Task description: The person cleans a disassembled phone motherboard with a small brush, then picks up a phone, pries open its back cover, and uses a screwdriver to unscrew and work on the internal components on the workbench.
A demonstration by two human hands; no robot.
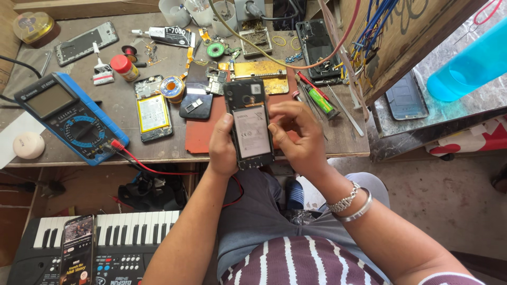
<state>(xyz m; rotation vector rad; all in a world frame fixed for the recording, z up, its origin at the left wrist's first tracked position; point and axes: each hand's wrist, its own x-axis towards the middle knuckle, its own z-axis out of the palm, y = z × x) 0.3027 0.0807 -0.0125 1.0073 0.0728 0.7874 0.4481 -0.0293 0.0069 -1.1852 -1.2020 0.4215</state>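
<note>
The right hand (296,134) covers the right edge of an opened phone (249,124), and its curled fingertips hide whatever they pinch there, so whether they grip anything small is unclear. The phone's lower end sinks behind both palms. The left hand (222,150) wraps the phone's left edge, thumb up along the side. The phone is held above the counter (338,140) edge, over a red mat (203,132), back open with the battery showing, its long axis running away from the person, camera end farthest.
</note>
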